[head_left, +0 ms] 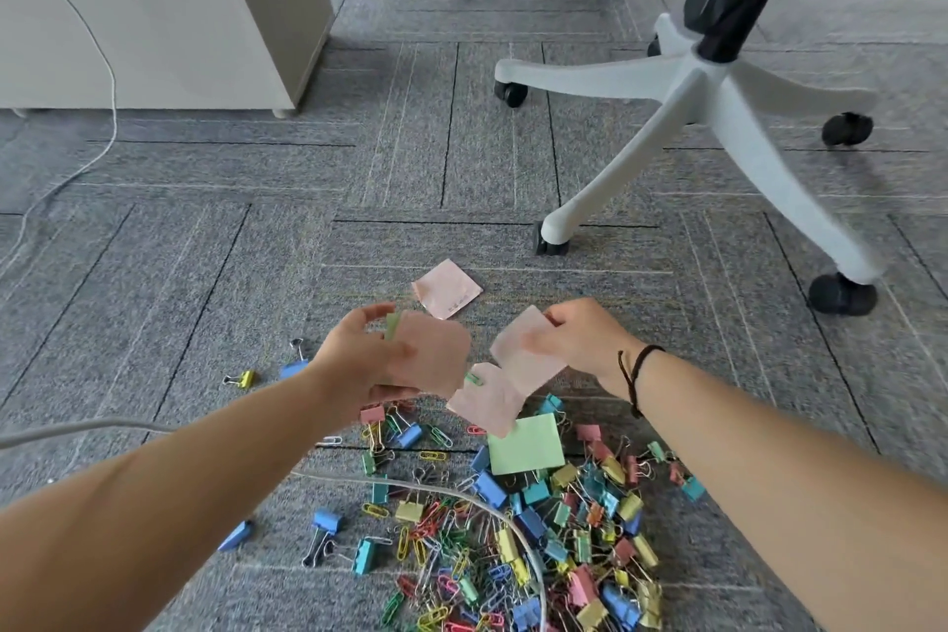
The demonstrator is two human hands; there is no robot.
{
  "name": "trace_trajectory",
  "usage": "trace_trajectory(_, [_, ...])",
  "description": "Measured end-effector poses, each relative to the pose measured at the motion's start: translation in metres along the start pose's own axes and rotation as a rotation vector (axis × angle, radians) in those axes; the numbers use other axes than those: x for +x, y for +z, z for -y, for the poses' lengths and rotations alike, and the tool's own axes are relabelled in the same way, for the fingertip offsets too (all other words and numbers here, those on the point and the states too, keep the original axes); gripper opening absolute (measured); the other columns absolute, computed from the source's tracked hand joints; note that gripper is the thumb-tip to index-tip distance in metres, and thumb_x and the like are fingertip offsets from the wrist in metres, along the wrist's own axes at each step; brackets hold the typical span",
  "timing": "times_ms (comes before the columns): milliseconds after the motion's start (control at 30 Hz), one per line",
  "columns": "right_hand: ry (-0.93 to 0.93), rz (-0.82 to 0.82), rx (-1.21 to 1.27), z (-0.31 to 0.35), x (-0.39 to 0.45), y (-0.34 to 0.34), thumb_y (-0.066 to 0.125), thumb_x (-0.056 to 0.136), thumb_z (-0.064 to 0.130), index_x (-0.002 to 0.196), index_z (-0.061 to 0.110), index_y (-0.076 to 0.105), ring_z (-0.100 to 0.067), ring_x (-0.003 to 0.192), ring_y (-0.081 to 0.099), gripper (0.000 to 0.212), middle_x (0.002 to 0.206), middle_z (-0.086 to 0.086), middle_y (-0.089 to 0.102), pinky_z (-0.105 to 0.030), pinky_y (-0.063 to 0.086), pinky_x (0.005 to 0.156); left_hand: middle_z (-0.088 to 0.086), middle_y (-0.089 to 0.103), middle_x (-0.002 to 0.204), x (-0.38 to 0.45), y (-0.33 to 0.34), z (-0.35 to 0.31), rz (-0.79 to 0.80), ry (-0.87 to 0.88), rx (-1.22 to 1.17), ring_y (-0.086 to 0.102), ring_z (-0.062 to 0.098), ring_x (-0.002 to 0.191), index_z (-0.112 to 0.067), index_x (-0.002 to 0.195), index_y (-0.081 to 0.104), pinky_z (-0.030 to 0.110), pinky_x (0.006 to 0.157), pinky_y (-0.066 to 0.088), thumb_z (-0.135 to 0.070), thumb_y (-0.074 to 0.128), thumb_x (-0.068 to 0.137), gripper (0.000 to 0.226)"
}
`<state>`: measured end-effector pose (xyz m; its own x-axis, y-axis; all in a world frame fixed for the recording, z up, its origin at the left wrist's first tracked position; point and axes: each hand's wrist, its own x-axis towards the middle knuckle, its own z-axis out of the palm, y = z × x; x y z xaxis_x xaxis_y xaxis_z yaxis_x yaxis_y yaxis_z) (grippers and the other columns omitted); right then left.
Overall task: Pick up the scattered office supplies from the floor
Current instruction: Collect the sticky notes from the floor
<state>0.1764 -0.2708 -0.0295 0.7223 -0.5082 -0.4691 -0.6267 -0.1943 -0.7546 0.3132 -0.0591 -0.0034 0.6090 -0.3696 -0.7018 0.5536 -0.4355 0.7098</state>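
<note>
Pink notes (523, 354) in both hands (359, 364)

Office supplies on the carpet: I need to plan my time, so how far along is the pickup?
Early stage. In hand: the left hand holds pink notes and the right hand pinches more pink sheets. Left: one pink note and a green note pad lie on the carpet, plus the big pile of binder clips and paper clips. No container is visible.

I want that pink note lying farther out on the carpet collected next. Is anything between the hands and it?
Nothing visible. The pink note lies alone on bare carpet just beyond the left hand and right hand, though both already hold pink notes.
</note>
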Motion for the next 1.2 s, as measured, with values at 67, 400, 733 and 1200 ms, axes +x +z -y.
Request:
trace_trajectory(67, [-0.024,0.106,-0.016,0.013,-0.006,0.018,0.083,0.079,0.024,0.078,0.004,0.067,-0.020,0.067,0.054,0.026,0.072,-0.002,0.060,-0.028,0.036,0.058,0.017,0.051,0.132,0.000,-0.005,0.001,-0.029,-0.009,-0.002,0.068,0.041,0.091,-0.026,0.136,0.052,0.045,0.062,0.063,0.011,0.066,0.086,0.064])
trace_trajectory(400, [0.033,0.022,-0.850,0.012,-0.029,0.063,0.078,0.069,0.039,0.122,0.012,0.053,-0.029,0.115,0.057,0.064,0.127,-0.009,0.051,-0.039,0.049,0.092,0.020,0.052,0.128,-0.010,-0.016,0.005,-0.071,-0.003,0.100,0.068,0.042,0.091,-0.024,0.138,0.052,0.054,0.079,0.062,0.008,0.068,0.085,0.063])
trace_trajectory(733, [0.124,0.076,-0.346,0.001,-0.035,0.018,0.072,0.083,0.017,0.060,0.014,0.045,-0.016,0.054,0.042,0.035,0.059,-0.001,0.045,-0.022,0.028,0.045,0.016,0.058,0.116,-0.014,0.004,0.007,-0.154,-0.006,0.142,0.070,0.037,0.086,-0.024,0.137,0.050,0.048,0.069,0.064,0.009,0.066,0.087,0.062])
trace_trajectory(1200, [0.207,0.076,0.460,-0.009,-0.063,-0.033,0.063,0.096,0.013,0.096,0.003,0.062,-0.015,0.051,0.051,0.010,0.077,-0.009,0.055,-0.026,0.033,0.044,0.022,0.066,0.119,-0.026,0.041,0.003,0.127,-0.049,-0.050,0.071,0.040,0.103,-0.006,0.125,0.057,0.050,0.079,0.062,0.007,0.067,0.088,0.040])
